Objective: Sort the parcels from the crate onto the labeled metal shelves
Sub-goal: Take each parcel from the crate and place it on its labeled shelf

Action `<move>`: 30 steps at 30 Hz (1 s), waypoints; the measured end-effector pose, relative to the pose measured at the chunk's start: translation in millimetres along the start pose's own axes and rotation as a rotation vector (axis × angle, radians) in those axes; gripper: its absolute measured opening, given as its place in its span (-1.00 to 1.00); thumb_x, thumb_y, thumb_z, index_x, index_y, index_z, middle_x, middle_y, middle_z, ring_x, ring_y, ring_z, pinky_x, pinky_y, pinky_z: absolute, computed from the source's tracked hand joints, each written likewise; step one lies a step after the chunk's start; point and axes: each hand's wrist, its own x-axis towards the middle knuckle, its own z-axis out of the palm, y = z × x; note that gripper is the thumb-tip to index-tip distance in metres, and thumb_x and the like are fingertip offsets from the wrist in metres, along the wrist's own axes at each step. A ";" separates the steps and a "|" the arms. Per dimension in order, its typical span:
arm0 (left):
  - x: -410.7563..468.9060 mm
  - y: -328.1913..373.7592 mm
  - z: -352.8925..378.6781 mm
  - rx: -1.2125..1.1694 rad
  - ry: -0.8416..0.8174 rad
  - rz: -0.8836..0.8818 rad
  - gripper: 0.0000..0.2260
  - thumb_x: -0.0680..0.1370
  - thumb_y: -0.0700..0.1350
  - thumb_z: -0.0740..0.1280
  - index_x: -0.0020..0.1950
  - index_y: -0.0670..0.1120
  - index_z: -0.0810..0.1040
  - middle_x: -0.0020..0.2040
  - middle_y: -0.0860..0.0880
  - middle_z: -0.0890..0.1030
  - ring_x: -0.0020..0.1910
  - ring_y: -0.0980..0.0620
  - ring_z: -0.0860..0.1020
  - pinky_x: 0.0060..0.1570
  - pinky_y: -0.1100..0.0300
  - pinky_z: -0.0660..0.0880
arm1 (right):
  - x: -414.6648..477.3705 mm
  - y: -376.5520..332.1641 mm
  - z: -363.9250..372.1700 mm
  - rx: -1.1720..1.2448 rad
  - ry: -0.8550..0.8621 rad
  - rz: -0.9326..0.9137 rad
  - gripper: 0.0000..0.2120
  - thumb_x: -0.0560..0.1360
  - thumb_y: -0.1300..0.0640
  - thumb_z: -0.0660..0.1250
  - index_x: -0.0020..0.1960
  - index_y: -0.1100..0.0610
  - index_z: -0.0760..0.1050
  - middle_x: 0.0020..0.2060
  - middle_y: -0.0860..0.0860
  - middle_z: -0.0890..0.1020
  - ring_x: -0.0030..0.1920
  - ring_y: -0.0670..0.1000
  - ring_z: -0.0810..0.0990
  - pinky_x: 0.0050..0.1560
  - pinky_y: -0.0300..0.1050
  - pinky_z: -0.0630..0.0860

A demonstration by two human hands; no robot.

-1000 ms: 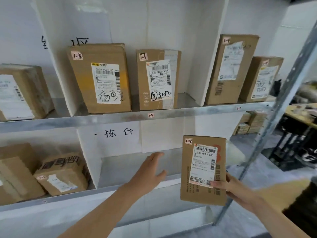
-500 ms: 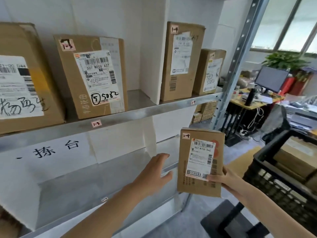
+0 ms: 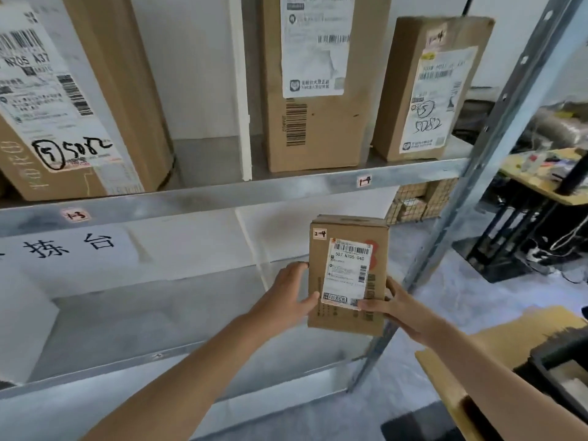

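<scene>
Together both hands (image 3: 286,297) (image 3: 401,308) grip one parcel (image 3: 346,319); three boxes (image 3: 127,90) (image 3: 321,132) (image 3: 397,90) above.

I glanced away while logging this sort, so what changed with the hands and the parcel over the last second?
The left hand moved right from above the lower shelf and took hold of the parcel at its left edge. The right hand kept holding its lower right side. The parcel stayed upright, label facing the camera, not yet shelved.
</scene>
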 end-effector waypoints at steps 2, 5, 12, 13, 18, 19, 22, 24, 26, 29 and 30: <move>5.9 -1.2 8.5 0.002 0.033 -0.049 -0.51 0.57 -0.01 0.29 0.45 -0.07 0.25 0.40 -0.01 0.33 0.41 0.08 0.26 0.34 0.28 0.17 | 21.9 0.4 -5.4 0.017 -0.005 -0.008 0.01 0.07 0.16 0.72 0.41 0.03 0.29 0.23 0.02 0.61 0.23 0.07 0.58 0.26 0.16 0.53; 11.3 -1.8 20.3 -0.002 0.049 -0.115 -0.51 0.58 -0.03 0.28 0.46 -0.12 0.25 0.39 -0.07 0.35 0.40 0.03 0.29 0.35 0.27 0.19 | 50.5 3.9 -8.1 0.033 0.004 -0.014 -0.15 0.20 0.37 0.61 0.36 0.04 0.29 0.17 0.01 0.60 0.18 0.05 0.58 0.12 0.12 0.59; 23.0 -9.3 32.2 0.058 0.079 -0.265 -0.50 0.59 -0.05 0.27 0.46 -0.18 0.22 0.40 -0.10 0.31 0.41 -0.02 0.26 0.30 0.33 0.16 | 112.1 25.0 -16.8 -0.060 -0.145 0.021 0.01 0.09 0.43 0.65 0.37 -0.01 0.26 0.21 0.00 0.59 0.22 0.01 0.55 0.01 -0.03 0.62; 23.3 -11.1 32.8 0.079 0.073 -0.306 -0.49 0.59 -0.05 0.27 0.47 -0.20 0.20 0.40 -0.13 0.30 0.41 -0.05 0.25 0.31 0.30 0.15 | 120.9 26.7 -18.9 -0.103 -0.168 0.009 0.07 0.04 0.38 0.69 0.40 -0.02 0.25 0.23 0.02 0.59 0.25 0.05 0.55 0.09 0.05 0.62; 21.5 -23.0 38.1 0.094 0.030 -0.430 -0.47 0.57 -0.04 0.28 0.45 -0.22 0.20 0.37 -0.17 0.31 0.40 -0.10 0.24 0.36 0.09 0.25 | 158.8 31.5 -23.4 -0.289 -0.277 -0.054 0.18 -0.04 0.28 0.72 0.45 0.00 0.22 0.26 0.06 0.57 0.29 0.10 0.55 0.16 0.12 0.60; 21.0 -22.2 38.3 0.088 0.030 -0.434 -0.48 0.56 -0.05 0.28 0.44 -0.20 0.21 0.37 -0.16 0.30 0.41 -0.08 0.23 0.38 0.09 0.24 | 158.5 28.0 -20.4 -0.322 -0.282 -0.061 0.15 -0.03 0.28 0.70 0.45 0.05 0.23 0.25 0.08 0.57 0.28 0.08 0.56 0.16 0.07 0.60; 18.4 -22.2 40.3 0.065 0.055 -0.433 -0.55 0.56 -0.08 0.29 0.40 -0.17 0.27 0.32 -0.13 0.35 0.38 -0.05 0.29 0.36 0.11 0.27 | 159.4 28.6 -12.9 -0.376 -0.314 -0.087 0.12 -0.01 0.25 0.70 0.44 0.10 0.23 0.25 0.07 0.57 0.27 0.04 0.57 0.19 0.00 0.59; 15.5 -20.7 41.0 0.066 0.065 -0.449 -0.60 0.57 -0.08 0.28 0.35 -0.18 0.31 0.28 -0.12 0.38 0.33 -0.02 0.34 0.32 0.14 0.30 | 165.1 38.2 -9.3 -0.384 -0.334 -0.099 0.15 0.00 0.24 0.71 0.46 0.05 0.20 0.26 0.06 0.57 0.28 0.05 0.56 0.20 0.10 0.58; 13.5 -20.2 40.6 0.073 0.077 -0.461 -0.62 0.57 -0.09 0.28 0.33 -0.20 0.32 0.26 -0.13 0.39 0.31 -0.02 0.36 0.29 0.19 0.31 | 174.5 50.2 -8.2 -0.408 -0.359 -0.126 0.16 0.00 0.25 0.71 0.46 0.01 0.18 0.26 0.05 0.57 0.30 0.09 0.55 0.19 0.15 0.58; 12.3 -17.8 38.6 0.077 0.069 -0.458 -0.64 0.58 -0.08 0.27 0.31 -0.19 0.32 0.25 -0.11 0.40 0.27 0.01 0.38 0.21 0.27 0.30 | 171.7 53.9 -8.0 -0.421 -0.343 -0.146 0.17 0.02 0.20 0.71 0.46 -0.09 0.16 0.29 -0.02 0.51 0.33 0.08 0.51 0.10 0.12 0.63; 12.1 -18.1 38.2 0.065 0.073 -0.465 -0.66 0.58 -0.06 0.27 0.28 -0.17 0.33 0.23 -0.10 0.42 0.24 0.02 0.41 0.17 0.28 0.32 | 163.6 50.3 -7.7 -0.413 -0.319 -0.143 0.16 0.03 0.17 0.70 0.47 -0.13 0.16 0.33 -0.05 0.45 0.35 0.06 0.48 0.07 0.10 0.64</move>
